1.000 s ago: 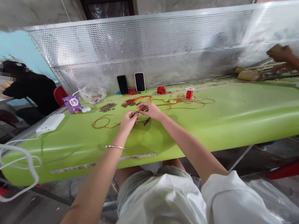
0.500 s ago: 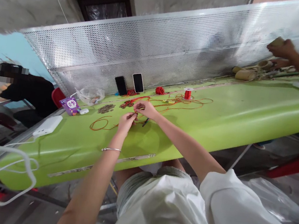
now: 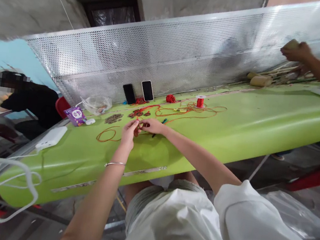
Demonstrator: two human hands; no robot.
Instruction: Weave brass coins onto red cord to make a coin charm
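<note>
1. I take clock directions from where the two grips meet over the green desk (image 3: 237, 127), with 12 pointing straight up my view.
2. My left grip (image 3: 128, 133) is narrow, pinching a small reddish-brown piece (image 3: 136, 130) between thumb and fingers; a silvery bangle (image 3: 115, 164) circles that arm near the wrist.
3. My right grip (image 3: 150, 126) is just beside it, toward 3 o'clock, its fingertips drawn close together near the piece; I cannot tell whether they hold part of it.
4. A slim dark tool (image 3: 164, 121) shows at 2, partly hidden by the right grip.
5. Near at 12 lie brown discs with red cord (image 3: 137, 113); at 9, a cluster of plain brown discs (image 3: 113, 118); at 8, a loop of orange-red cord (image 3: 101, 141).
6. A ball of red cord (image 3: 170, 98) sits at 1, and an upright red spool (image 3: 200, 102) at 2, loose strands (image 3: 193, 108) spread near it.
7. I see a black phone (image 3: 129, 93) tilted up at 11 and a white-edged phone (image 3: 147, 90) at 12, in front of the perforated panel (image 3: 157, 55).
8. Farther out at 9 stands a purple packet (image 3: 75, 116).
9. Well apart, at 2, a co-worker's hand (image 3: 300, 53) holds a pale greenish piece (image 3: 290, 44).
</note>
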